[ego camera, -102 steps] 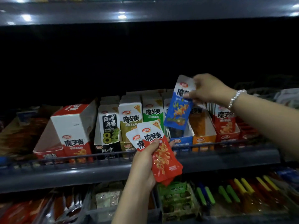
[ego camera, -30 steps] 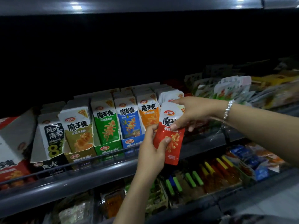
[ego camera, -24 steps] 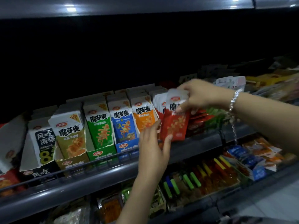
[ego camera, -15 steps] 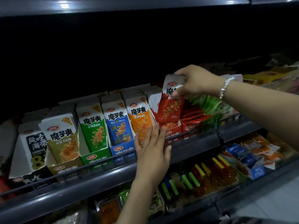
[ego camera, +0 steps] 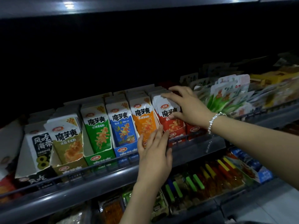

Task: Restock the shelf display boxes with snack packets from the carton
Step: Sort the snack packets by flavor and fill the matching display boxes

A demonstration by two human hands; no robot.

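Note:
A row of display boxes stands on the middle shelf: black [ego camera: 38, 147], olive [ego camera: 69, 143], green [ego camera: 98, 135], blue [ego camera: 123, 131], orange [ego camera: 144, 125] and red [ego camera: 176, 131]. Red snack packets [ego camera: 168, 110] stand upright in the red box. My right hand [ego camera: 187, 107] lies over their tops with spread fingers, thumb against the front packet. My left hand [ego camera: 155, 152] is raised with straight fingers in front of the orange and red boxes, holding nothing. The carton is out of view.
A grey shelf rail [ego camera: 97, 180] runs along the front of the boxes. Green-and-white snack bags [ego camera: 226, 96] crowd the shelf to the right. The lower shelf holds coloured tube snacks [ego camera: 210, 178] and blue packets [ego camera: 252, 165]. Another shelf [ego camera: 129, 7] hangs overhead.
My right hand took the red packet from my left hand, carried it up and set it into the red box. My left hand opened and now hovers in front of the boxes.

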